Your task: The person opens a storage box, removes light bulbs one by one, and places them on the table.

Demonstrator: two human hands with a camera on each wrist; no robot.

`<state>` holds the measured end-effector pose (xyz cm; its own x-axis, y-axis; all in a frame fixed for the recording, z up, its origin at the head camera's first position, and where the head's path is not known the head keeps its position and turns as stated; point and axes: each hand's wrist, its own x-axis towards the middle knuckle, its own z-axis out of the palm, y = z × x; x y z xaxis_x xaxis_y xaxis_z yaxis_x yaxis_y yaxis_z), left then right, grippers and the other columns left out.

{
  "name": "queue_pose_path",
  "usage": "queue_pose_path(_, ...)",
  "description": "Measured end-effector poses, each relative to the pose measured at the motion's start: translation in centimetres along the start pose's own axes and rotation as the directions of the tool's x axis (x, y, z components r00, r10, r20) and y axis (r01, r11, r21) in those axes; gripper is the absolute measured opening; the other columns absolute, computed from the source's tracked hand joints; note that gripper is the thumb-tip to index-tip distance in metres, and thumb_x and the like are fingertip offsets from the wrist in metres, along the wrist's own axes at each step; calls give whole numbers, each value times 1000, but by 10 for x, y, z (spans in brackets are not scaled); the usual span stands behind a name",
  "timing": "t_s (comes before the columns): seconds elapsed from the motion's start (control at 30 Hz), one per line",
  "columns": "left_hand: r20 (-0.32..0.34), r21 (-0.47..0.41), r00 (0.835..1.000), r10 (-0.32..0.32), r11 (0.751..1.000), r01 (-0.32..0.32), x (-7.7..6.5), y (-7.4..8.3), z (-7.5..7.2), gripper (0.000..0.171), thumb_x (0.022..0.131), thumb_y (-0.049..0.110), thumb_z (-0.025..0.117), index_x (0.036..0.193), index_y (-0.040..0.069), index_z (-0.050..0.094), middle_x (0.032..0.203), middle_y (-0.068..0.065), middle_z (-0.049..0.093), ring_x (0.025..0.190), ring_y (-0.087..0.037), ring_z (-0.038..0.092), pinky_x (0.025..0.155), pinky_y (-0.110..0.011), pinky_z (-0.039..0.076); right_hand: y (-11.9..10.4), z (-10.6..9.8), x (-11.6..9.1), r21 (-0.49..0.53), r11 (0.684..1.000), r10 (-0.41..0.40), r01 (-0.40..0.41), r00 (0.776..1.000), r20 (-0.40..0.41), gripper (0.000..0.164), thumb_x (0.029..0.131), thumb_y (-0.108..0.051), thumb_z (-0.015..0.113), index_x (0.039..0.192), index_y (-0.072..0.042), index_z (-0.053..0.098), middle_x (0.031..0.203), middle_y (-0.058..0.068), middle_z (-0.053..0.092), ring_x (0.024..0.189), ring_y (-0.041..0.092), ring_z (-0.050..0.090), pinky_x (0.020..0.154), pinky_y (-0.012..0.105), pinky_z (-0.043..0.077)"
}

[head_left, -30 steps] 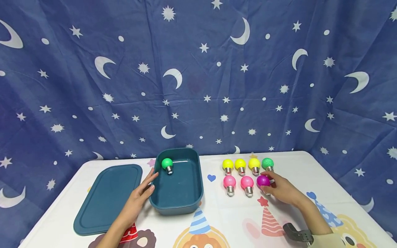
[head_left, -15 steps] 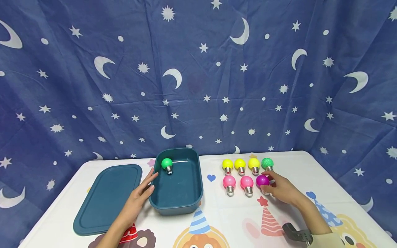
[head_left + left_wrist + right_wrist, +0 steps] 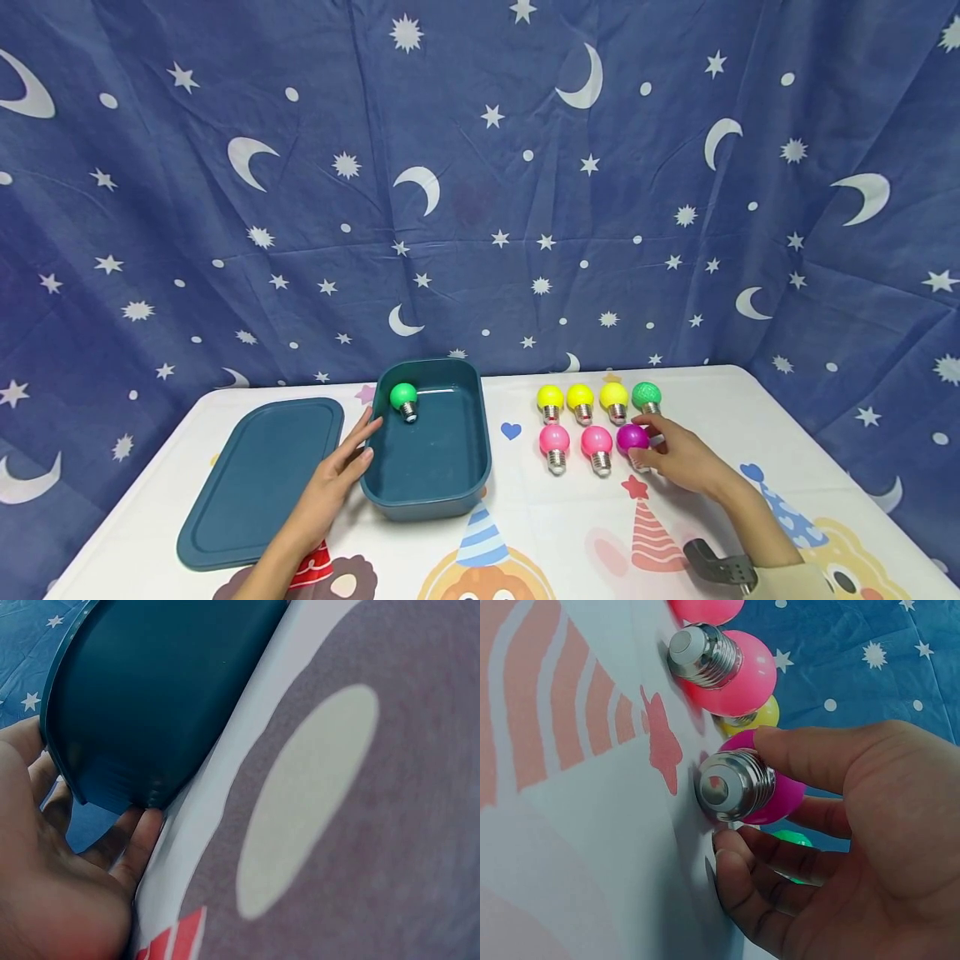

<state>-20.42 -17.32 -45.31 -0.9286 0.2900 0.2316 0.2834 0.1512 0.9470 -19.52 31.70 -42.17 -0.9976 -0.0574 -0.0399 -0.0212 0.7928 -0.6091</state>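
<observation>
Several round light bulbs lie in two rows on the table's right half. My right hand [image 3: 678, 454] has its thumb and index finger around the purple light bulb [image 3: 632, 437], the rightmost of the near row. In the right wrist view, the thumb touches the purple globe beside its silver screw base [image 3: 736, 785], and the other fingers bend below it. My left hand [image 3: 326, 492] touches the left side of a dark teal box [image 3: 486, 433], fingers loosely extended. The left wrist view shows its fingertips [image 3: 146, 825] against the outer wall. One green bulb [image 3: 403, 396] lies inside the box.
Two pink bulbs [image 3: 554, 440] lie left of the purple one. Behind them are three yellow bulbs [image 3: 581, 398] and a textured green bulb [image 3: 647, 395]. A teal lid [image 3: 258, 483] lies flat left of the box. A starry blue curtain [image 3: 480, 183] hangs behind the table.
The purple bulb has shifted slightly left toward the neighbouring pink bulb, with my right hand at it. The left hand and the box stay in place.
</observation>
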Motion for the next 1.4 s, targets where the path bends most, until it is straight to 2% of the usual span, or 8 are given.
queue_pose_path(0.2, 0, 5, 1000, 7, 1000, -7, 0, 1, 0, 47, 102, 15, 45, 148, 9, 37, 159, 3, 15, 144, -23, 8, 98, -6, 24, 0, 0, -1, -6, 1000, -13, 13, 1000, 1, 64, 83, -27, 74, 134, 1, 46, 112, 16, 57, 93, 27, 57, 76, 41, 54)
queue_pose_path(0.37, -3, 8, 1000, 3, 1000, -3, 0, 1, 1, 46, 102, 16, 45, 148, 11, 37, 158, 5, 16, 144, -23, 9, 98, -6, 25, -1, 0, -1, 0, 1000, -18, 18, 1000, 0, 62, 83, -25, 74, 134, 0, 47, 111, 16, 57, 92, 27, 57, 74, 41, 54)
queue_pose_path(0.6, 2, 3, 1000, 2, 1000, -2, 0, 0, 0, 44, 103, 16, 45, 147, 18, 40, 158, 5, 15, 144, -22, 8, 98, -6, 25, 1, -1, 0, 39, 999, 25, -24, 1000, -14, 59, 83, -21, 74, 132, -1, 48, 108, 15, 57, 88, 24, 57, 66, 33, 55)
queue_pose_path(0.8, 2, 4, 1000, -3, 1000, 3, 0, 0, 0, 46, 103, 17, 45, 148, 14, 38, 159, 5, 15, 143, -23, 9, 97, -6, 25, 2, -2, 0, 50, 997, 66, -65, 998, -16, 64, 83, -25, 74, 132, 4, 44, 108, 16, 56, 83, 21, 57, 66, 33, 55)
queue_pose_path(1.0, 1, -2, 1000, -12, 1000, 12, -1, 1, 1, 46, 103, 17, 45, 148, 13, 37, 159, 4, 13, 143, -24, 9, 97, -6, 26, 2, -2, -1, 53, 997, 64, -63, 998, -10, 66, 84, -27, 73, 133, 4, 43, 109, 16, 55, 82, 20, 57, 66, 32, 55)
queue_pose_path(1.2, 3, -10, 1000, -6, 1000, 6, -1, 0, 1, 47, 103, 17, 45, 148, 11, 36, 159, 5, 14, 143, -24, 10, 97, -6, 26, 2, -3, 0, 54, 997, 51, -51, 999, -6, 67, 84, -30, 73, 137, -1, 44, 109, 15, 55, 83, 21, 56, 65, 32, 54)
queue_pose_path(1.4, 2, -6, 1000, -2, 1000, 2, -1, 0, 1, 47, 103, 17, 45, 148, 11, 37, 159, 5, 15, 143, -23, 9, 97, -6, 25, 2, -2, 0, 64, 997, 47, -47, 999, 2, 61, 85, -28, 72, 137, -8, 47, 112, 16, 56, 87, 23, 57, 65, 32, 55)
